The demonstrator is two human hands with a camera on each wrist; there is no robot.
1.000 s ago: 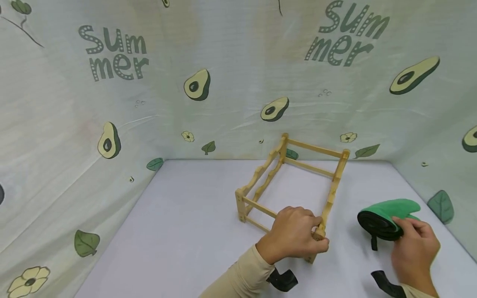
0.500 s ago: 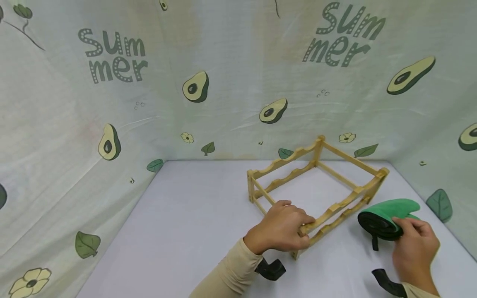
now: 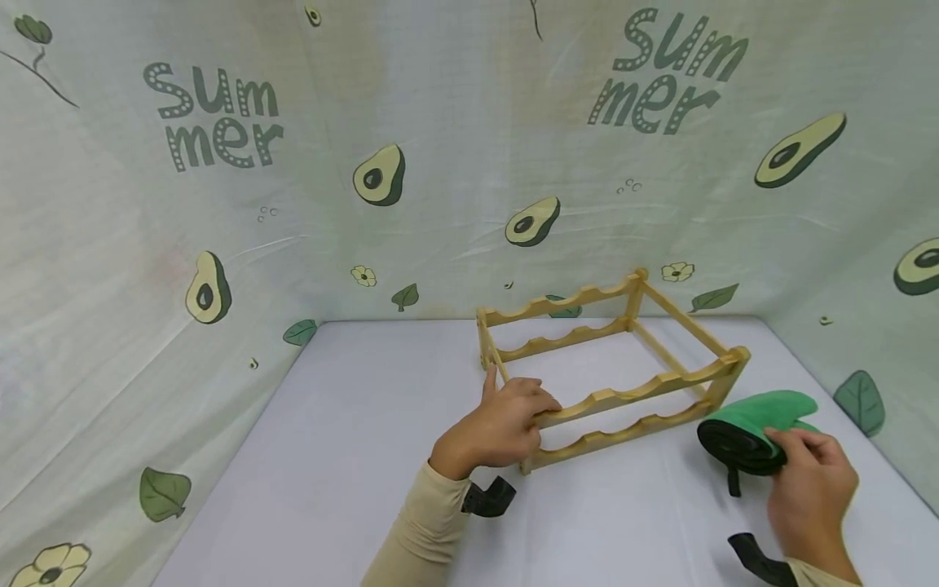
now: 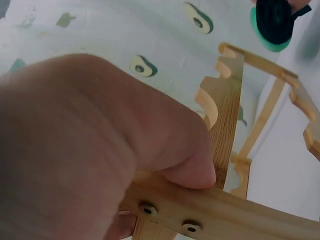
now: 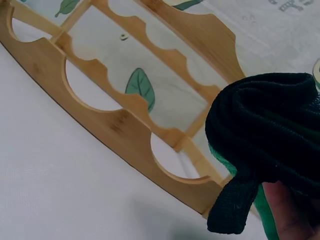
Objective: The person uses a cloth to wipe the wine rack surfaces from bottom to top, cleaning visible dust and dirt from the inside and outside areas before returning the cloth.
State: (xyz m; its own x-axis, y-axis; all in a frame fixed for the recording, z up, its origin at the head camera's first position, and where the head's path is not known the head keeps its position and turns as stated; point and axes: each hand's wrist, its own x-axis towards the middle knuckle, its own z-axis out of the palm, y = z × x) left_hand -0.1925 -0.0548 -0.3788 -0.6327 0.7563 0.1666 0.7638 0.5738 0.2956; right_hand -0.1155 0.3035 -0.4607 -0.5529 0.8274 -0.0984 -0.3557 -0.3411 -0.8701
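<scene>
A wooden wine rack (image 3: 609,399) with scalloped rails stands at an angle on the white table. My left hand (image 3: 502,420) grips its near left corner, thumb and fingers around the end of the upper rail, index finger extended along the side. In the left wrist view two round bolt heads (image 4: 192,227) show on the wood below the thumb. Off the rack's right end, my right hand (image 3: 814,481) pinches a rolled green fabric piece (image 3: 778,408) with black lining. A short black strap (image 5: 231,205) hangs from this roll in the right wrist view.
The white table (image 3: 352,456) runs back to a hanging cloth (image 3: 440,98) printed with avocados, leaves and lettering. The same cloth hangs along both sides. A black curved piece (image 3: 489,496) sits at the left wrist, another (image 3: 759,558) at the right.
The left hand has shifted left, turning the rack so its scalloped rails run more across the table. The right hand stays nearly in place with the green roll.
</scene>
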